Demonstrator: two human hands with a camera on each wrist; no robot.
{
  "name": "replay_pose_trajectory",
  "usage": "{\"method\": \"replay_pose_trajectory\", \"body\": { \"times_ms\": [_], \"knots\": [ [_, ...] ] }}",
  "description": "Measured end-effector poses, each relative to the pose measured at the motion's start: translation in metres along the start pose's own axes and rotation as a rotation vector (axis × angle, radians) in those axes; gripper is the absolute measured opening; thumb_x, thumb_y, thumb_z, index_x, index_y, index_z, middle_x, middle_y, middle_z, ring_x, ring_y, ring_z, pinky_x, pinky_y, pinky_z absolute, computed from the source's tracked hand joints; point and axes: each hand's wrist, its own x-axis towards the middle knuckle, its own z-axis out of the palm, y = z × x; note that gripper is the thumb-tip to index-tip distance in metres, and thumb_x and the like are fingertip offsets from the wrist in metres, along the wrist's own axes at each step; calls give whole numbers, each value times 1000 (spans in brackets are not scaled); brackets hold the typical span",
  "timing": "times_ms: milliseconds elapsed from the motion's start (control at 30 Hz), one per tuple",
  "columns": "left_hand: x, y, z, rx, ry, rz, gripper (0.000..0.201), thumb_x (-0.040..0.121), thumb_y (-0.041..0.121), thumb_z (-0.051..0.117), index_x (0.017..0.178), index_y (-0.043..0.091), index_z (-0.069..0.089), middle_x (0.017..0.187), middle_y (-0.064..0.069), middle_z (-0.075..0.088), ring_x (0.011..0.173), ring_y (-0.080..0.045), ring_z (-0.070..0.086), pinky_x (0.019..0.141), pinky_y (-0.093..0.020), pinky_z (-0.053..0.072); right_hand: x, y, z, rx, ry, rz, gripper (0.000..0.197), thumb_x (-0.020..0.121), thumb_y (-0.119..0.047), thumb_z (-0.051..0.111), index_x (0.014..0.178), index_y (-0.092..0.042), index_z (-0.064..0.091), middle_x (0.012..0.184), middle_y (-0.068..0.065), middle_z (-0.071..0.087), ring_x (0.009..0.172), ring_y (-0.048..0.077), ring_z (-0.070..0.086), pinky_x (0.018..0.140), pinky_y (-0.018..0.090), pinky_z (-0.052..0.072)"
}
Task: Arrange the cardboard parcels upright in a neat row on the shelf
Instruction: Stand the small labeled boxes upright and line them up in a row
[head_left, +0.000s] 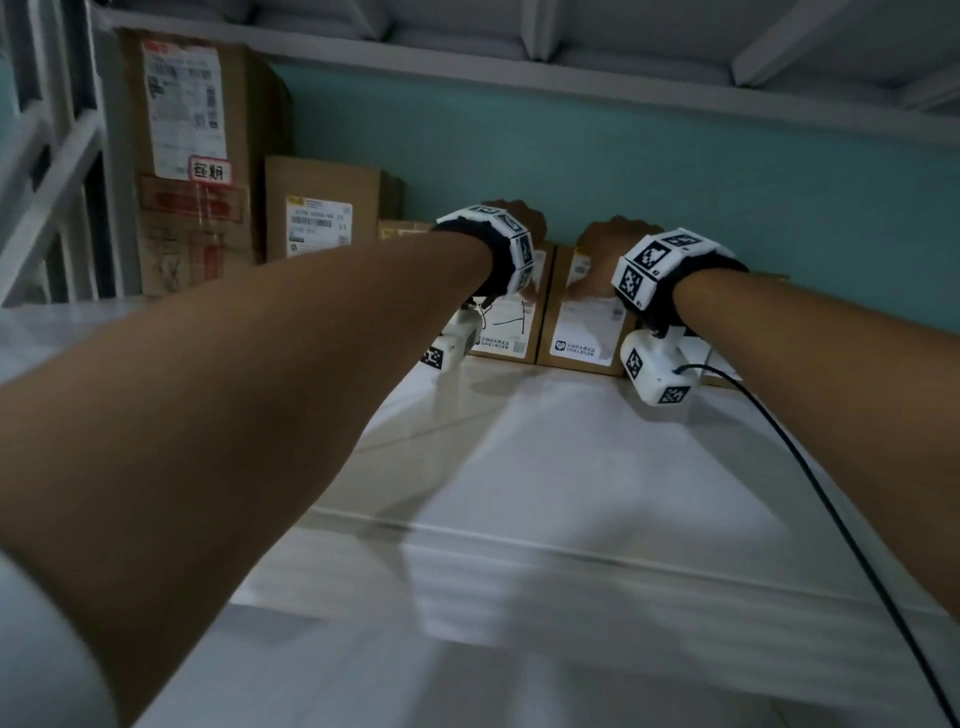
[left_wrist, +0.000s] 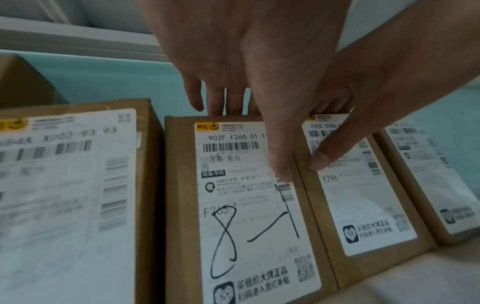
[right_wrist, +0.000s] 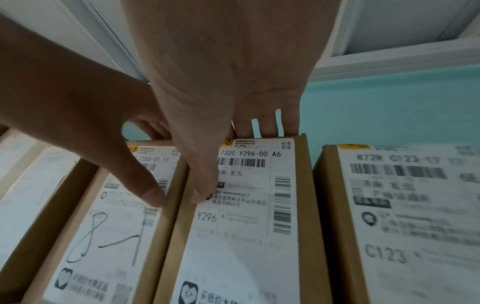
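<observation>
Several brown cardboard parcels with white labels stand upright side by side at the back of the white shelf (head_left: 545, 467). My left hand (head_left: 522, 221) (left_wrist: 265, 131) grips the parcel marked "8-1" (left_wrist: 233, 216) (head_left: 511, 327), fingers hooked over its top edge and thumb on its label. My right hand (head_left: 605, 244) (right_wrist: 223, 156) grips the adjoining Y296 parcel (right_wrist: 233, 246) (head_left: 582, 322) the same way. The two parcels touch. A C123 parcel (right_wrist: 402, 226) stands just right of them, across a narrow gap.
Left of the held pair stands a wider parcel (left_wrist: 64, 195), then a medium box (head_left: 322, 208) and a tall box (head_left: 192, 156) at the far left. A teal wall (head_left: 623, 171) backs the shelf. A black cable (head_left: 831, 493) trails from my right wrist.
</observation>
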Motion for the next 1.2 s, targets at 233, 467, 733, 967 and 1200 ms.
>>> {"method": "replay_pose_trajectory", "body": {
  "times_ms": [233,467,733,967,1200],
  "knots": [
    [11,-3,11,83,73,79,60,81,45,73,132,20,53,133,-6,55,116,-22,56,86,-34,45,-2,8,-1,-55,84,-72,65,71,-66,68,100,-9,62,92,10,66,73,28,63,63,30,47],
    [8,10,8,-56,-60,36,38,73,42,79,103,34,58,111,5,58,91,-8,48,61,-23,41,-16,21,-5,233,9,-149,93,74,-48,76,148,-15,32,151,8,38,135,30,41,108,38,38],
    [-4,35,2,-216,55,77,93,77,27,80,152,17,25,151,-6,34,134,-27,41,101,-32,37,-22,75,-4,45,-105,-79,119,61,-55,82,153,-22,14,159,4,22,144,27,27,115,42,28],
    [45,31,16,-101,-149,86,70,56,48,88,119,29,62,109,3,69,78,-14,62,52,-22,40,-24,99,23,-35,-184,22,113,52,-51,88,144,-17,32,138,8,53,122,30,54,101,43,46],
    [41,31,13,-55,-111,96,58,82,29,76,133,14,54,124,-7,61,85,-20,58,53,-10,43,-20,88,17,-104,-161,5,95,37,-72,81,114,-24,56,108,1,69,91,25,67,85,39,55]
  ]
}}
